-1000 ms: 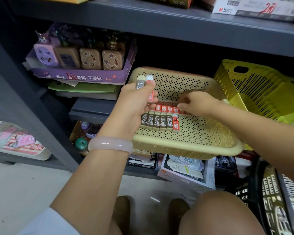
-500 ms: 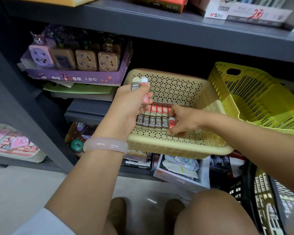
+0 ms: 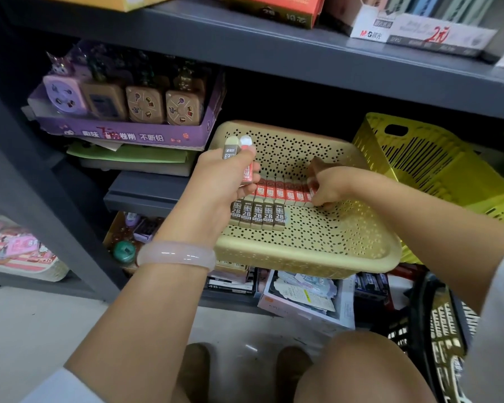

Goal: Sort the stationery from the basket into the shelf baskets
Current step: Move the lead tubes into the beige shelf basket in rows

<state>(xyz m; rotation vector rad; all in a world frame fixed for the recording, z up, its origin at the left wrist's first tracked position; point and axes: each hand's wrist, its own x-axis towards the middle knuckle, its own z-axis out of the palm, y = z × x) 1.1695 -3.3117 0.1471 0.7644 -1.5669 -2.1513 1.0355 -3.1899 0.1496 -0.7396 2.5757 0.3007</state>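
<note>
Gripping two erasers (image 3: pixel 239 158) in my left hand (image 3: pixel 224 184), my right hand (image 3: pixel 329 187) pinches the red eraser row's (image 3: pixel 282 193) end in the beige perforated basket (image 3: pixel 317 257), behind the 2B erasers (image 3: pixel 256 213).

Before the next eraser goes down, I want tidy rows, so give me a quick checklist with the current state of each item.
1. Left hand holds spare erasers: ok, one brown, one red.
2. Right hand at the right end of the red row: ok, fingers touching it.
3. Brown 2B row lined up side by side: ok.
4. Free floor in the beige basket right of both rows: ok.
5. Colours kept in separate rows: ok.
6. Right hand free to take another: cannot tell.
</note>
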